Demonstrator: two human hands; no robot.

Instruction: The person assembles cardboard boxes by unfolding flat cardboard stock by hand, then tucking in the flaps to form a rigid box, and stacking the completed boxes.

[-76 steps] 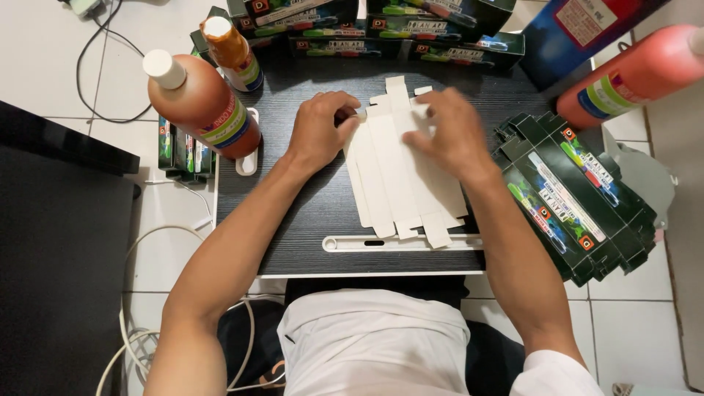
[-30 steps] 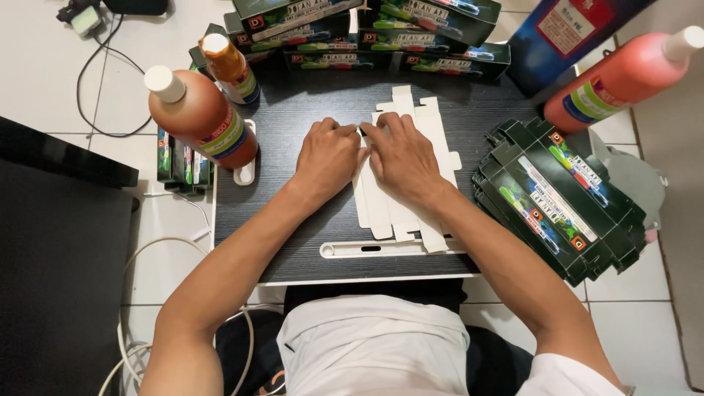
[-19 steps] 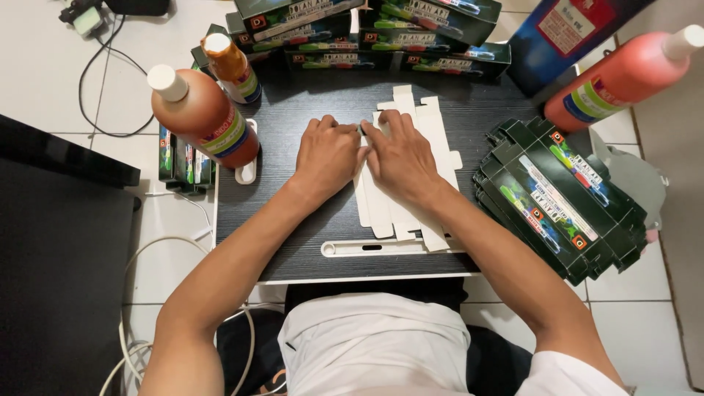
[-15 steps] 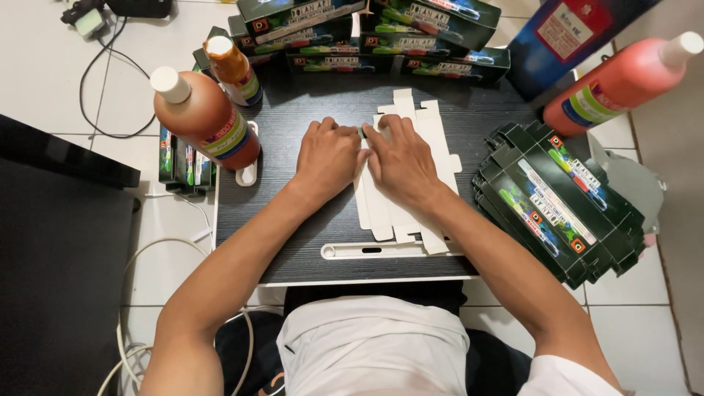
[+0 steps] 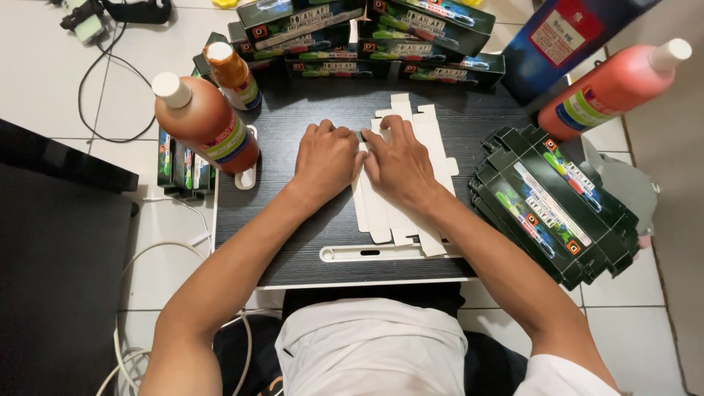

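1. The left hand (image 5: 328, 158) lies palm down near the middle of the dark worktop (image 5: 279, 242), its fingers (image 5: 323, 132) close together and curled, pressing on the left edge of a flat white carton blank (image 5: 400, 213).
2. The right hand (image 5: 400, 161) lies just beside it, touching it at the thumb side, with its fingers (image 5: 396, 125) also close together and bent down onto the blank's upper part.
3. Neither hand pinches the blank; both press it against the worktop.
4. The carton blank lies unfolded, running from near the far edge toward the near edge, its tabs showing above and below the hands.
5. A white slotted strip (image 5: 381, 254) lies along the near edge, just below the blank.
6. A large orange bottle with a white cap (image 5: 202, 121) stands at the left edge, and a smaller orange bottle (image 5: 233, 75) stands at the far left corner.
7. Dark green printed boxes (image 5: 367, 29) are lined up along the far edge.
8. A fanned stack of flat green cartons (image 5: 550, 205) sits off the right edge.
9. A red bottle (image 5: 612, 88) lies tilted beyond the far right corner, next to a blue package (image 5: 572, 37).
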